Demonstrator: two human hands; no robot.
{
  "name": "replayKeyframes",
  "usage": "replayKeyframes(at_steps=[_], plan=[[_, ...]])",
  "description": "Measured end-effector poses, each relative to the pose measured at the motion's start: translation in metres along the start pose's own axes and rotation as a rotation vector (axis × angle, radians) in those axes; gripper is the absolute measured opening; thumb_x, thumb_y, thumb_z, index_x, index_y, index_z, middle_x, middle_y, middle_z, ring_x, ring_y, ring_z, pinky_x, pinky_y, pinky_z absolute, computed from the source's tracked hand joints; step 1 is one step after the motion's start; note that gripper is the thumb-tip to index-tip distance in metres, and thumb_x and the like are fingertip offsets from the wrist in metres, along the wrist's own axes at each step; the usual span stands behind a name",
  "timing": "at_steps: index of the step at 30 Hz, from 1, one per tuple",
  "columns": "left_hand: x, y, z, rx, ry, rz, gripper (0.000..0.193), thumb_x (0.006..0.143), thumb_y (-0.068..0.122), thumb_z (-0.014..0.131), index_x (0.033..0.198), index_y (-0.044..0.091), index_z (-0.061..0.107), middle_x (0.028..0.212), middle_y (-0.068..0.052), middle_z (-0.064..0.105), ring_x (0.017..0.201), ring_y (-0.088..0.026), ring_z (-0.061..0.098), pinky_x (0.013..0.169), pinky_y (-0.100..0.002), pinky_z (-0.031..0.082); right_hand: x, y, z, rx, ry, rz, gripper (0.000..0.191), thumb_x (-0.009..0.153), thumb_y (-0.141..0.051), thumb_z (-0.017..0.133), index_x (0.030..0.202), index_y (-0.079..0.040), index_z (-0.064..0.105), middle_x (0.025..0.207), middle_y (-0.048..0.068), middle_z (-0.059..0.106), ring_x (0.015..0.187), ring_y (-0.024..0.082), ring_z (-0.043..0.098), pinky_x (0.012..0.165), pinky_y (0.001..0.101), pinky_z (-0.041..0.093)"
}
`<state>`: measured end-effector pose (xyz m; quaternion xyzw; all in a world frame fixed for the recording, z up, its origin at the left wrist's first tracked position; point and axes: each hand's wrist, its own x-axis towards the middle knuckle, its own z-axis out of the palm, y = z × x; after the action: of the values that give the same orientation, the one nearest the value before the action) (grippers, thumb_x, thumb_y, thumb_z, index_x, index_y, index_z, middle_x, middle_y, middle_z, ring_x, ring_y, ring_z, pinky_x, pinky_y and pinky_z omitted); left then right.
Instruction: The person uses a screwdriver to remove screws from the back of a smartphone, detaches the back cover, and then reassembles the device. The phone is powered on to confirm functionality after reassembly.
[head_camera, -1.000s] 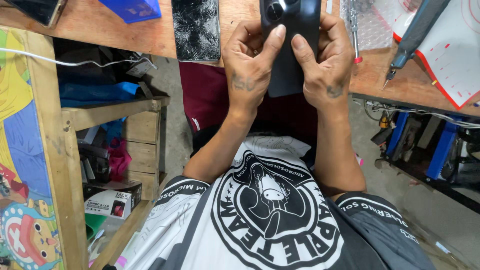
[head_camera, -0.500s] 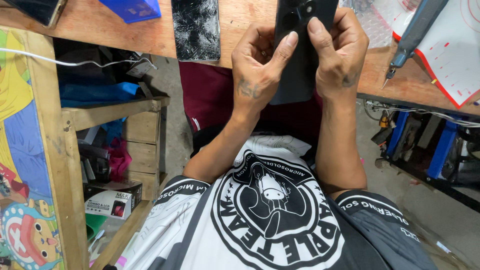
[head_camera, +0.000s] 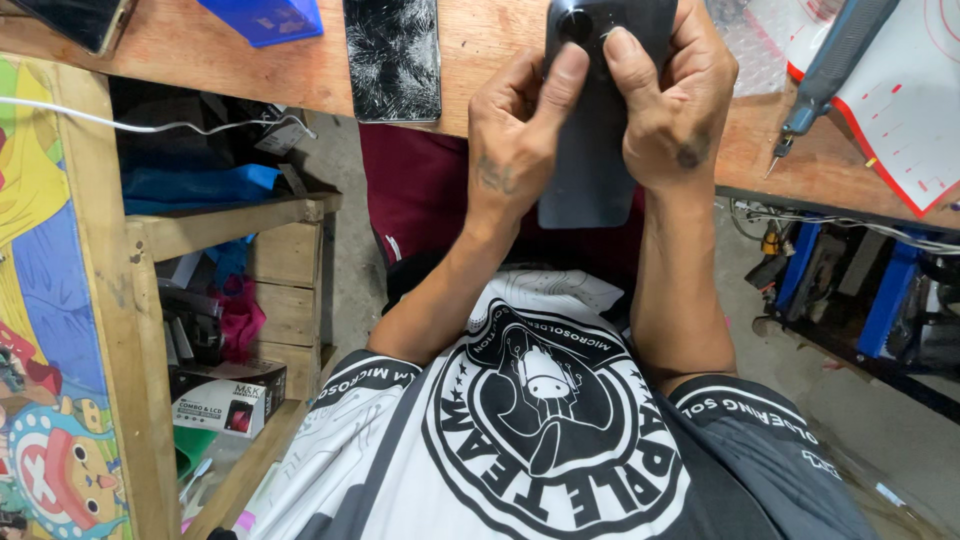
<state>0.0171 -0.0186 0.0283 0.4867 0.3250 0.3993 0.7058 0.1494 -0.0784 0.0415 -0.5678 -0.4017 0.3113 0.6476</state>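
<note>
While both hands clamp it, the dark phone (head_camera: 592, 150) stands upright, back side toward the camera, over the near edge of the wooden workbench (head_camera: 480, 60), its lower end hanging past that edge above the lap. Left hand (head_camera: 515, 140) wraps the phone's left side, thumb (head_camera: 560, 75) pressed flat near the round camera bump (head_camera: 575, 25) at the top. Right hand (head_camera: 672, 105) grips the right side, thumb (head_camera: 625, 60) pressed just beside the left thumb, other fingers curled behind the phone, mostly hidden. Both thumbs close together, pinching the phone's back.

On the workbench left of the hands lies a cracked screen panel (head_camera: 392, 55), reaching the near edge. Farther left, a blue box (head_camera: 265, 15) and another phone (head_camera: 70, 18) at the far left corner. Right of the hands, a grey-blue screwdriver (head_camera: 825, 70) lies slanted, tip toward the near edge, beside a white mat with red border (head_camera: 905, 105). Wooden shelf (head_camera: 230, 220) with clutter sits below left.
</note>
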Motion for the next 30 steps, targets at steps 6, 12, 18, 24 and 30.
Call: replayKeyframes(at_steps=[6,12,18,24,30], plan=[[0.015,0.003,-0.010,0.014,-0.066,0.007,0.027,0.105,0.024,0.066,0.095,0.000,0.074,0.076,0.007,0.060,0.069,-0.002,0.048,0.061,-0.024,0.037,-0.003,-0.007,-0.002,0.025,-0.111,0.033,0.022,0.115,-0.018,0.070,0.122,0.001,0.063,0.109,0.001,0.069,0.094,0.005,0.061,0.087,0.0185,0.050],[0.016,0.004,-0.001,0.065,0.059,0.094,0.029,0.104,0.024,0.068,0.088,0.000,0.072,0.069,0.005,0.058,0.063,-0.001,0.045,0.056,-0.024,0.032,-0.007,-0.029,0.009,-0.051,-0.083,0.139,0.065,0.100,-0.035,0.080,0.145,0.000,0.048,0.118,0.003,0.068,0.107,0.009,0.064,0.098,0.0228,0.052],[0.019,0.017,-0.011,0.117,0.026,0.096,0.040,0.106,0.033,0.063,0.081,0.001,0.066,0.064,0.004,0.055,0.056,-0.002,0.046,0.050,-0.025,0.034,-0.021,-0.036,0.007,-0.274,-0.176,0.052,0.091,0.090,-0.024,0.091,0.156,0.004,0.037,0.147,0.015,0.058,0.138,0.021,0.060,0.121,0.0347,0.048],[0.029,0.024,-0.025,0.108,-0.011,0.233,0.045,0.111,0.043,0.059,0.102,0.000,0.067,0.083,-0.003,0.068,0.072,-0.007,0.059,0.068,-0.024,0.047,-0.025,-0.001,-0.008,0.224,-0.192,0.269,0.086,0.092,-0.023,0.087,0.158,0.010,0.043,0.134,0.015,0.061,0.116,0.017,0.061,0.108,0.0283,0.050],[0.042,0.023,-0.024,0.157,-0.118,0.353,0.044,0.110,0.043,0.064,0.115,-0.001,0.068,0.099,-0.009,0.074,0.094,-0.013,0.072,0.088,-0.028,0.057,-0.029,0.021,-0.015,0.609,-0.295,0.382,0.082,0.097,-0.042,0.072,0.155,0.010,0.044,0.118,0.016,0.060,0.091,0.018,0.063,0.071,0.0271,0.050]])
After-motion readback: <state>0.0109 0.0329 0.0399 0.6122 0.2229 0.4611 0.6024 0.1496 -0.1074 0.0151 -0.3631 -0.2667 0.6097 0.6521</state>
